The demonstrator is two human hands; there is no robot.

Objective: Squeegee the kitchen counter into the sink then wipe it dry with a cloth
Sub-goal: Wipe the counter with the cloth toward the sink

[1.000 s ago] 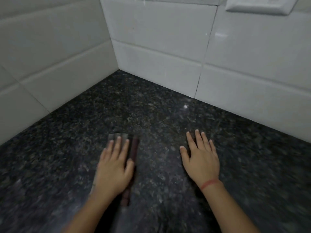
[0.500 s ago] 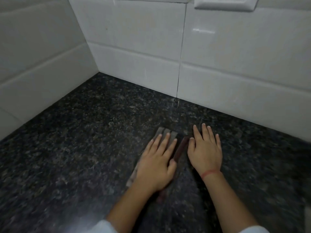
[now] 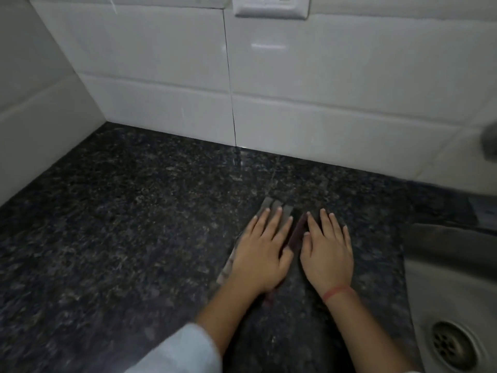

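My left hand [image 3: 262,251] lies flat, fingers straight, pressing a flat grey squeegee [image 3: 274,205] with a dark red edge [image 3: 297,234] onto the black speckled granite counter [image 3: 121,224]. Most of the tool is hidden under the palm. My right hand [image 3: 326,247] rests flat on the counter just right of the red edge, fingers straight, its thumb beside that edge. A red thread circles the right wrist. The steel sink [image 3: 441,286] with its round drain [image 3: 450,345] lies at the right, a short way from my right hand.
White tiled walls [image 3: 336,103] meet in a corner at the back left. A white switch plate [image 3: 270,8] sits on the back wall at the top. A blurred grey fitting [image 3: 489,144] shows at the right edge.
My left hand has slid the squeegee rightwards across the counter until it lies against my right hand. The view has shifted right, and the sink has come into sight.
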